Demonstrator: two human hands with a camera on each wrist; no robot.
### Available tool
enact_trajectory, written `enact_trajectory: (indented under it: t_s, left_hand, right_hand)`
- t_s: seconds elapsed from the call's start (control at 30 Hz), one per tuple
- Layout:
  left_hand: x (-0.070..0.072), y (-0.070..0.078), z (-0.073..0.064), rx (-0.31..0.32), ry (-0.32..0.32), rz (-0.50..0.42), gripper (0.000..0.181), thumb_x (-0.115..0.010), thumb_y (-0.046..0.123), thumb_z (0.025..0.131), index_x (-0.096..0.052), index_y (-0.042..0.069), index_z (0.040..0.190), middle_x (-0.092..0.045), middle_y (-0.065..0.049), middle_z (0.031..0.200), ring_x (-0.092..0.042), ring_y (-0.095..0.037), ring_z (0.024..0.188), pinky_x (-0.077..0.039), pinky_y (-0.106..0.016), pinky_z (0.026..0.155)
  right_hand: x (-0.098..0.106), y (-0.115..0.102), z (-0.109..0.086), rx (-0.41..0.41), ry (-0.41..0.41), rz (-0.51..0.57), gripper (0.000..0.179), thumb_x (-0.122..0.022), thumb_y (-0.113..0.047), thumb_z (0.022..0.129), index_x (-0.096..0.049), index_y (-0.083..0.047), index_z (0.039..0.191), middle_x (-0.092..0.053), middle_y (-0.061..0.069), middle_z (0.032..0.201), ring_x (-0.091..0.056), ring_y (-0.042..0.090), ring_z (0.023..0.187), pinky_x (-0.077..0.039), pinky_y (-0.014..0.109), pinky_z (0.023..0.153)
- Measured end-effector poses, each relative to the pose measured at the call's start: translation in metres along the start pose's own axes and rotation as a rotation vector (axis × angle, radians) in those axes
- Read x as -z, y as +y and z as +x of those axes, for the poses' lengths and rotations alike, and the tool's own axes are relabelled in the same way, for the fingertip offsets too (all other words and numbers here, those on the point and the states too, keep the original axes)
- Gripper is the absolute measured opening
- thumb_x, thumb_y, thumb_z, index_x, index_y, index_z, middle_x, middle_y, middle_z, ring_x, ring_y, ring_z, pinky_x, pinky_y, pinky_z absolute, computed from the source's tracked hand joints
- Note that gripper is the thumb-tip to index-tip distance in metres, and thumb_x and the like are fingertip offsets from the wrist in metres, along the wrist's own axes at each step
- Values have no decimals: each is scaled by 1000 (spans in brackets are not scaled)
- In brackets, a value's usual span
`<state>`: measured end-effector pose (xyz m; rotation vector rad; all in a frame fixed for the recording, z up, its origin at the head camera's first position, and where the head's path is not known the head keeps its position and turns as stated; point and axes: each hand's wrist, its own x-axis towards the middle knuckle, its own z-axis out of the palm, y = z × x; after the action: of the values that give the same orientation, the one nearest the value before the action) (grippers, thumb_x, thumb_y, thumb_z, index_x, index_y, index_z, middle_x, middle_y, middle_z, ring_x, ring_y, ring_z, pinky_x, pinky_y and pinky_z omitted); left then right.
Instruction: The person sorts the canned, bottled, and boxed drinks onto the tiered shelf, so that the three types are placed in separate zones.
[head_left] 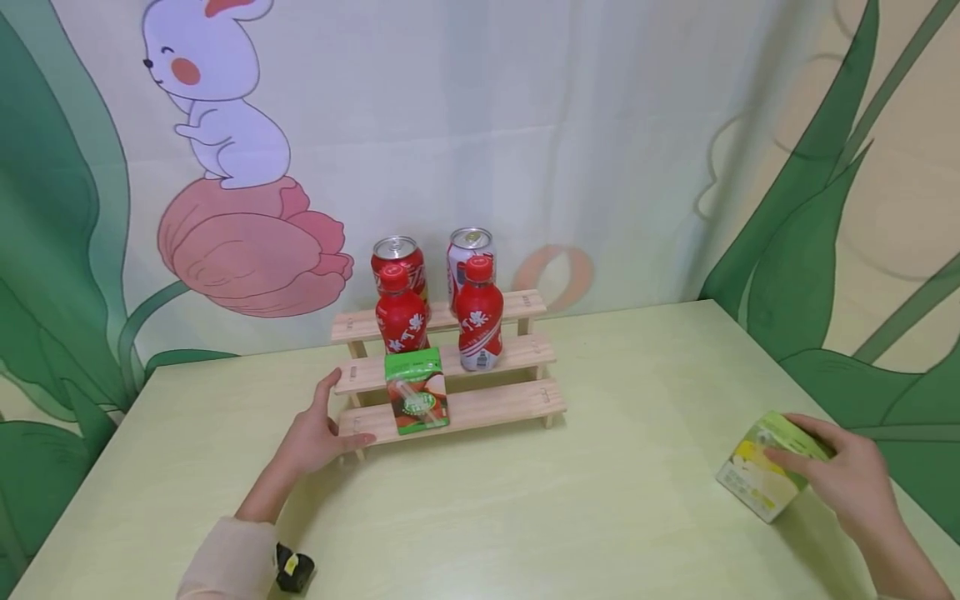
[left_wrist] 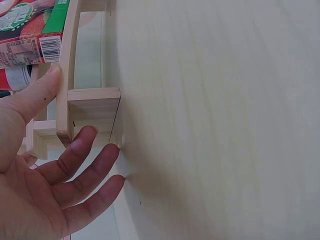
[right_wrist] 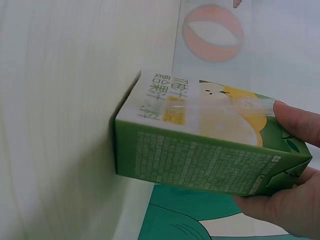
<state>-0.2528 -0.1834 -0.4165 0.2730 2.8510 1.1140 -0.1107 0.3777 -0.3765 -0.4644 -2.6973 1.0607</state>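
Note:
A small wooden three-step rack (head_left: 487, 404) stands against the curtain side of the table. My left hand (head_left: 311, 437) is at its left end; in the left wrist view the thumb (left_wrist: 42, 92) touches the lowest step and the other visible fingers are spread loosely beside the leg. On that step stands a green-and-red juice box (head_left: 417, 392). Two red bottles (head_left: 480, 325) occupy the middle step, with two drink cans (head_left: 471, 250) behind them on top. At the table's right, my right hand (head_left: 855, 475) grips a green-and-yellow juice box (right_wrist: 200, 135) by its upper end, tilted.
A small black object with a yellow mark (head_left: 294, 568) lies beside the left sleeve at the near edge. Behind the pale table (head_left: 600, 500) hangs a curtain (head_left: 615, 167) printed with a rabbit, a flower and leaves.

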Motion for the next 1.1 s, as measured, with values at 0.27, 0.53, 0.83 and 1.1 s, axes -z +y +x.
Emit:
enact_trajectory:
  t_s: [0.27, 0.53, 0.83, 1.1]
  left_hand:
    - [0, 2, 0, 13, -5, 2, 108, -77, 36, 71, -2, 12, 145, -50, -6, 63, -46, -17, 56, -40, -28, 51]
    - [2, 3, -1, 18, -2, 10, 107, -78, 32, 71, -4, 11, 145, -51, -7, 62, -47, -17, 55, -40, -28, 51]
    - [2, 3, -2, 17, -6, -1, 107, -78, 33, 71, -3, 11, 145, -51, -6, 60, -46, -16, 54, -39, -28, 51]
    - [2, 5, -2, 11, -4, -8, 106, -78, 32, 71, -4, 12, 145, -51, -6, 59, -46, -16, 53, -40, -29, 51]
  right_hand:
    - [-6, -11, 2, 61, 2, 23, 70, -71, -36, 78, -45, 2, 131, -43, 27, 130, -41, 8, 101, -32, 13, 69]
    - [-14, -33, 5, 151, 8, 68, 62, -73, -26, 78, -50, 4, 126, -49, 25, 123, -40, -8, 87, -36, 10, 67]
    - [-25, -56, 7, 255, -28, 126, 55, -73, -16, 78, -51, 4, 125, -53, 18, 117, -47, -4, 81, -41, 15, 64]
    - [-34, -78, 8, 312, -84, 132, 54, -72, -16, 79, -52, 0, 125, -54, 20, 118, -49, 3, 82, -42, 18, 64]
